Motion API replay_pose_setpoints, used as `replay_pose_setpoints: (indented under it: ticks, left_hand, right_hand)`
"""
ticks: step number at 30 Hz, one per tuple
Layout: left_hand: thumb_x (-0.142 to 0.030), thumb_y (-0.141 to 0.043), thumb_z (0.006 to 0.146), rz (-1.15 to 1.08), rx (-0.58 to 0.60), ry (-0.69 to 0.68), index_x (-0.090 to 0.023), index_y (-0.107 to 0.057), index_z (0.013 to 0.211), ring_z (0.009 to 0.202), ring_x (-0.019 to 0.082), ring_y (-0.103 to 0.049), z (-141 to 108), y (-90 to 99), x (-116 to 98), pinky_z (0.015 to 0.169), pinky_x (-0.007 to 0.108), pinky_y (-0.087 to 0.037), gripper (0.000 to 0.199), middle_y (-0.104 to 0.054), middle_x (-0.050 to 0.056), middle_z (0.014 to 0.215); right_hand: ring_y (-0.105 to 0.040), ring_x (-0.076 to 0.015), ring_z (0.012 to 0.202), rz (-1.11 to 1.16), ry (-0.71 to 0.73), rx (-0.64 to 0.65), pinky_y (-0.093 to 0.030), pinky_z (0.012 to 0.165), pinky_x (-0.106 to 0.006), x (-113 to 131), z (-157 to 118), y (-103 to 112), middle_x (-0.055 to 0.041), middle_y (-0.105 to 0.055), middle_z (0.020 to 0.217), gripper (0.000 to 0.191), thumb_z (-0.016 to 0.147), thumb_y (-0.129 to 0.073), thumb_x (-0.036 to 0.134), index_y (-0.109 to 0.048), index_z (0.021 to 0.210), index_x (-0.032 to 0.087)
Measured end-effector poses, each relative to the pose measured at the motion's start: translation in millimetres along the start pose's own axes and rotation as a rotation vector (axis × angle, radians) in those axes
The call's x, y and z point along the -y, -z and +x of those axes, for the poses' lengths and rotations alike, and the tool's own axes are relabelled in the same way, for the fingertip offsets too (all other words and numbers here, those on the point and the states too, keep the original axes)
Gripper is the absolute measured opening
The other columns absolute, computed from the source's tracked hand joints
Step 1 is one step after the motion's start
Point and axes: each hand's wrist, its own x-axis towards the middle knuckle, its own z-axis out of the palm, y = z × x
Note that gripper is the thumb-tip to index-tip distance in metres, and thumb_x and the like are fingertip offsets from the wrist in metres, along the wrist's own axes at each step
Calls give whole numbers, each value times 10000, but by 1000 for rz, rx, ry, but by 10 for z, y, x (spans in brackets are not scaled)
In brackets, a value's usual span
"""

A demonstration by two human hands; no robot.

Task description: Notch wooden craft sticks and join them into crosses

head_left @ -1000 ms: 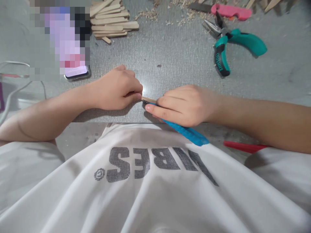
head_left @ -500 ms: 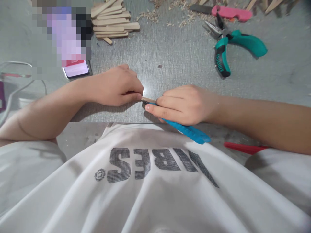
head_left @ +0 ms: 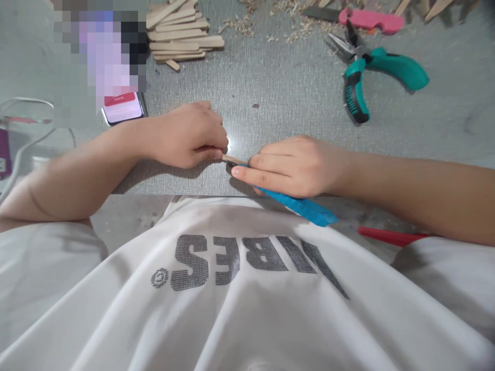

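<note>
My left hand (head_left: pixel 193 135) pinches the left end of a thin wooden stick (head_left: pixel 235 160) near the table's front edge. My right hand (head_left: pixel 294 166) is closed round a blue-handled tool (head_left: pixel 301 206), whose handle slants down to the right past the table edge. The tool's dark tip (head_left: pixel 231 166) lies against the stick between my two hands. Fingers of my right hand also cover the stick's right part, and most of the tool's front is hidden under them.
Wooden sticks (head_left: pixel 178 36) lie in a pile at the back, beside a phone (head_left: pixel 124 109). Teal pliers (head_left: pixel 398 69), a pink-handled knife (head_left: pixel 371 20) and wood shavings (head_left: pixel 242 24) are behind my right hand. A red object (head_left: pixel 390 236) shows below the edge.
My left fingertips have shifted slightly left, and a little more of the stick shows between my hands. Both hands keep their hold.
</note>
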Motion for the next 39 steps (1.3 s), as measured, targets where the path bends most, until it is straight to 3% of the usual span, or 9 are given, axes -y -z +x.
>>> replay_pose_setpoints:
  ticks: [11, 22, 32, 35, 39]
  left_hand:
    - [-421, -571, 1078, 4, 50, -9, -319, -546, 785, 806, 290, -534, 32, 56, -15, 1027, 564, -479, 311, -626, 36, 731]
    - [-443, -595, 1071, -11, 60, -9, -324, -556, 768, 791, 284, -534, 42, 96, -29, 1013, 574, -499, 328, -645, 38, 715]
    - [-442, -535, 1120, 49, 32, -20, -320, -609, 773, 803, 306, -632, 18, 33, 62, 1070, 557, -552, 375, -654, 42, 711]
    - [-459, -533, 1111, 51, 32, -19, -322, -615, 775, 777, 303, -609, 21, 47, 43, 1056, 558, -553, 372, -652, 39, 707]
    - [-466, -549, 1106, 46, 24, -5, -328, -677, 796, 813, 317, -691, 11, 21, 74, 1070, 548, -573, 363, -675, 35, 721]
  right_hand:
    - [-741, -204, 918, -42, 23, -48, -544, 731, -338, 5, -12, -1, -63, -844, 1119, 366, 1334, -640, 232, -679, 1683, 129]
    - [-756, -207, 944, 56, -30, -48, -561, 769, -332, 34, -63, -29, -58, -847, 1130, 394, 1307, -709, 220, -726, 1699, 192]
    - [-756, -217, 928, -87, 23, -17, -571, 733, -342, 47, -81, -21, -64, -858, 1110, 389, 1329, -610, 220, -694, 1705, 166]
    - [-755, -219, 942, -50, 11, -35, -556, 736, -339, 49, -91, -19, -65, -855, 1114, 379, 1330, -616, 219, -722, 1690, 169]
    - [-765, -215, 967, 40, -18, -68, -559, 759, -326, 47, -119, -25, -72, -854, 1130, 409, 1303, -706, 226, -722, 1707, 165]
